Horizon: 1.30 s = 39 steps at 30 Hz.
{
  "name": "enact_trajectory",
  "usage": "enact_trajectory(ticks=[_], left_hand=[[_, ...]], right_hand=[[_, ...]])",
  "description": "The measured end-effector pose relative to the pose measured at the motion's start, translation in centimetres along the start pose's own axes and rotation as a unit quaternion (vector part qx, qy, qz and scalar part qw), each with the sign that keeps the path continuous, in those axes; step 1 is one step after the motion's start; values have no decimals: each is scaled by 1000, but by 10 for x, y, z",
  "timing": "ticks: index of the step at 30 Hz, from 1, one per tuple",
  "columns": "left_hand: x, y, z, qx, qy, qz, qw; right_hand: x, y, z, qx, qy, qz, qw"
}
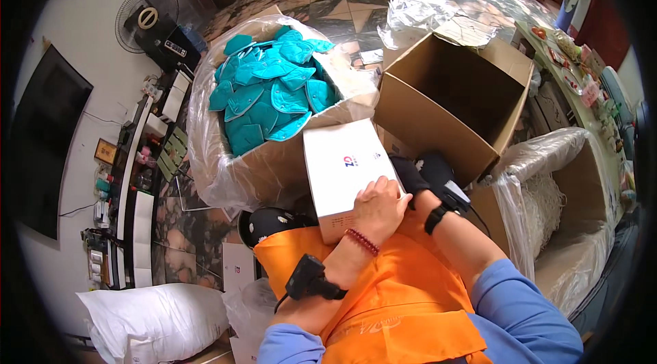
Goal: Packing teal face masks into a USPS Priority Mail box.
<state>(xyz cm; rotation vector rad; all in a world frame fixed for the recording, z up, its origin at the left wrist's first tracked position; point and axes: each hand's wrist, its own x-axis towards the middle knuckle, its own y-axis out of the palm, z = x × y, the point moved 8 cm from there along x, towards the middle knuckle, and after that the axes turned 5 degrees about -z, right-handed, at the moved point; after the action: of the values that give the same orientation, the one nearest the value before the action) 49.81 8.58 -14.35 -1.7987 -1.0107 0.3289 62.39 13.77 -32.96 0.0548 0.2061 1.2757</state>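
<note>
A white cardboard box [339, 152] rests across my lap, its top facing up. My left hand [378, 205] lies over the box's near right part, fingers loosely bent on the top and thumb stretched to the right. A beaded bracelet and a strapped black device are on that arm. My right hand [413, 194] is at the box's right side; its fingers are hidden by the box and the dark cloth there. Just beyond the box, a plastic-lined carton [256, 176] holds a heap of teal fabric pieces [274, 87].
An open brown carton [428, 114] stands at the far right. Nearer on the right is another plastic-lined carton [582, 227]. A stuffed white sack [161, 323] lies at lower left. A fan [147, 18] and a low cabinet [142, 227] line the left wall; a cluttered table [582, 90] runs along the right.
</note>
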Motion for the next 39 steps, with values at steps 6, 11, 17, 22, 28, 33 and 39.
enact_trajectory(ticks=[6,11,17,22,28,33,39], left_hand=[[-27,-63,111,102,-95,-234,962],[-75,29,206,-403,-309,-123,853],[-66,47,190,-350,-278,-46,894],[-61,43,164,-206,-246,-123,939],[-55,28,139,-202,-232,-164,937],[-57,30,138,-179,-260,-161,935],[-28,12,95,60,-108,-184,975]], right_hand=[[-21,3,41,-238,-85,109,961],[-54,24,65,-308,24,-44,950],[-95,-5,57,-428,43,-135,892],[-84,-22,65,-293,1,-206,934],[-48,-20,29,-297,134,-154,933],[-40,-25,11,-342,161,-136,916],[-41,-22,28,-420,167,-151,879]])
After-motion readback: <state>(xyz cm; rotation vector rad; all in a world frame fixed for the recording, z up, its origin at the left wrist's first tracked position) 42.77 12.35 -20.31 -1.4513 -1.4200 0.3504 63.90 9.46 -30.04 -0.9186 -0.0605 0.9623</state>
